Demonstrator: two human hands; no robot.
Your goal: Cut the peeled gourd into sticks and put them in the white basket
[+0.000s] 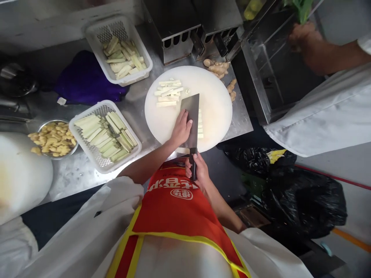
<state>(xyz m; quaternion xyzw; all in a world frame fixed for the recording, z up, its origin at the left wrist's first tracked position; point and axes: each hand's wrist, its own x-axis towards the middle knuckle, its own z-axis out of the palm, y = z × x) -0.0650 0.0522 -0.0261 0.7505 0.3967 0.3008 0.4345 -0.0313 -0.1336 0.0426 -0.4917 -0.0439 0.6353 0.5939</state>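
Right of a basket (pixel 106 135) of green strips, the left hand (pixel 181 130) lies flat, fingers together, on the cleaver (pixel 190 112) over the round cutting board (pixel 216 96). The right hand (pixel 199 172) is closed around its handle, and pale cut strips (pixel 199 124) lie against the blade's right edge.

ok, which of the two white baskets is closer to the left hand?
The front basket, beside the metal bowl: it lies just left of the left hand resting on the cleaver. The other basket sits further back, by the purple cloth.
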